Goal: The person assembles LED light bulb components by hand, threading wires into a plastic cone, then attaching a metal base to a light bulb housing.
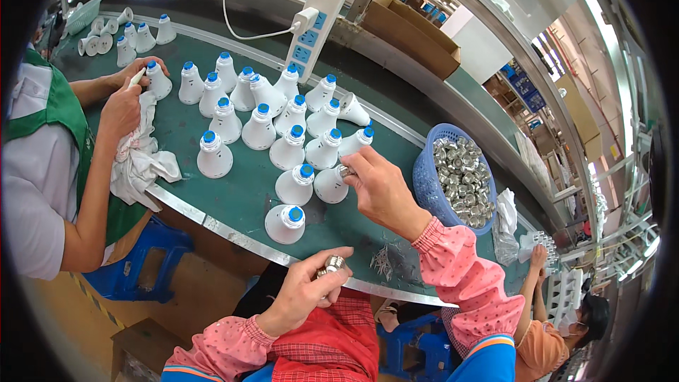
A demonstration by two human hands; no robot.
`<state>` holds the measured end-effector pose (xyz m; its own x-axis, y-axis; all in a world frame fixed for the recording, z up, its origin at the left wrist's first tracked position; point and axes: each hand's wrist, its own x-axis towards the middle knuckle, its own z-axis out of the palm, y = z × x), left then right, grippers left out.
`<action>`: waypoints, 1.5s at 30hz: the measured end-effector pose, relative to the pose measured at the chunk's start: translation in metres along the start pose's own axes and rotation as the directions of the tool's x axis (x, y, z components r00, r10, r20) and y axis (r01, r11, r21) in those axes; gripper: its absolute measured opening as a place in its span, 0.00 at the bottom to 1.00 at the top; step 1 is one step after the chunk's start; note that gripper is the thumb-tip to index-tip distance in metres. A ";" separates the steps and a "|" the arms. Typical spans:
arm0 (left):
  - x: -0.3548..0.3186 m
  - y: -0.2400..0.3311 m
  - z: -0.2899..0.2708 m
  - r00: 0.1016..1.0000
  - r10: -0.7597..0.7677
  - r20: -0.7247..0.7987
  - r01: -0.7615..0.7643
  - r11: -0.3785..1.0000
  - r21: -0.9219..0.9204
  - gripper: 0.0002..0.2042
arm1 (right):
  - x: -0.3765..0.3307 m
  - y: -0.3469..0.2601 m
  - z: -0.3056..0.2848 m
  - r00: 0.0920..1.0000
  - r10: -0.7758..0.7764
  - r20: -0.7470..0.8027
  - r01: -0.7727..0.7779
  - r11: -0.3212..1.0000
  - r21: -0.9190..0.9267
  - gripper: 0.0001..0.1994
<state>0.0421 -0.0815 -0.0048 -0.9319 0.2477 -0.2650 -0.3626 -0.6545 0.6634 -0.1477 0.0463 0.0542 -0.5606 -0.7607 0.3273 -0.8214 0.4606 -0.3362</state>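
Observation:
My right hand (385,191) pinches a silvery metal screw cap (345,170) at the narrow top of a white bulb housing (329,187). Low by the table's front edge, my left hand (300,293) is curled around several more metal caps (332,264). White cone-shaped housings with blue tops stand in loose rows left of my right hand; the nearest housing (285,224) is upright near the edge. One plain white housing (353,109) lies tilted behind them. A blue plastic basket (424,177) full of metal caps is to the right of my right hand.
A co-worker's hand (122,110) at left holds a white tool by a housing, next to a white cloth (145,163). A power strip (318,18) with a plugged cable stands behind. Wire scraps (382,263) lie near the edge. Another person (548,339) sits at far right.

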 end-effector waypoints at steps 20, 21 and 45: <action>-0.005 0.035 -0.034 0.946 0.051 0.319 -0.011 0.992 -0.127 0.22 | -0.033 -0.080 -0.017 0.992 -0.124 0.030 0.107 0.937 0.334 0.22; -0.010 0.038 -0.031 0.947 0.056 0.316 -0.017 0.992 -0.127 0.22 | -0.033 -0.079 -0.017 0.991 -0.130 0.029 0.113 0.936 0.335 0.22; -0.044 0.046 -0.056 0.873 0.454 -0.176 -0.413 0.882 0.226 0.18 | 0.012 -0.054 0.050 0.937 0.302 -0.176 -0.200 0.876 0.439 0.13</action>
<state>0.0673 -0.1629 -0.0017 -0.9769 -0.2067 -0.0532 0.0632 -0.5183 0.8529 -0.1047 -0.0106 0.0325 -0.7917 -0.4932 0.3606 -0.5615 0.3548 -0.7476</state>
